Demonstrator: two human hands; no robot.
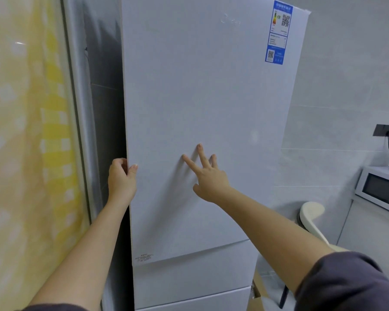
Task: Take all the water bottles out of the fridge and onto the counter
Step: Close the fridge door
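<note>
Now the fridge (189, 277) stands shut, so whatever it holds is hidden behind its white door (189, 97). The left hand (121, 178) grips the door's left edge, fingers curled round it and thumb on the front. The right hand (208, 176) rests on the door face, fingers straight and spread apart. A blue sticker (277, 32) sits at the door's top right. A microwave (382, 191) stands well to the right.

closed fridge door (200, 108) blocks the inside, narrow gap at its left edge — curtain (27, 131) close beside
</note>
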